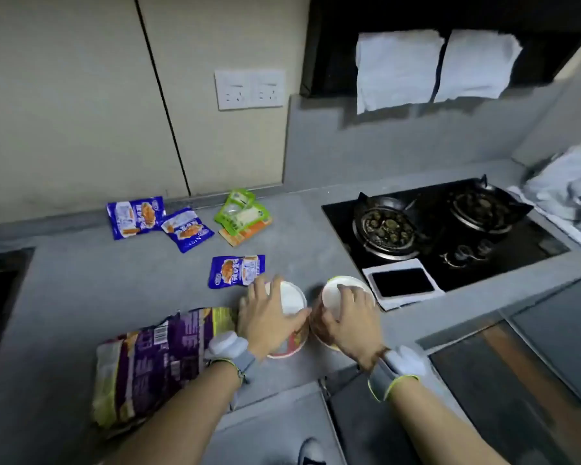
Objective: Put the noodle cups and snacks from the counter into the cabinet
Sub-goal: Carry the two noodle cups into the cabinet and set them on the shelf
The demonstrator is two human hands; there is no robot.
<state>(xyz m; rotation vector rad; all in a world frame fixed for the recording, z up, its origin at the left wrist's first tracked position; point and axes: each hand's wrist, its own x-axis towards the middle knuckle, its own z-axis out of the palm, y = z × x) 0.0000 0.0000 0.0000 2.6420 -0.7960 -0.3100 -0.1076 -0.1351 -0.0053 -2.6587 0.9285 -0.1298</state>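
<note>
We are only starting: our left hand [271,318] curls around one noodle cup [291,325] and our right hand [348,322] around the other cup [341,297], both on the table [81,297]. The snack packets [237,270] and big bag [155,360] lie there untouched.

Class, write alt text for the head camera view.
Left hand and right hand each grip a noodle cup on a grey counter. Blue snack packets, green ones and a gas hob lie beyond.
</note>
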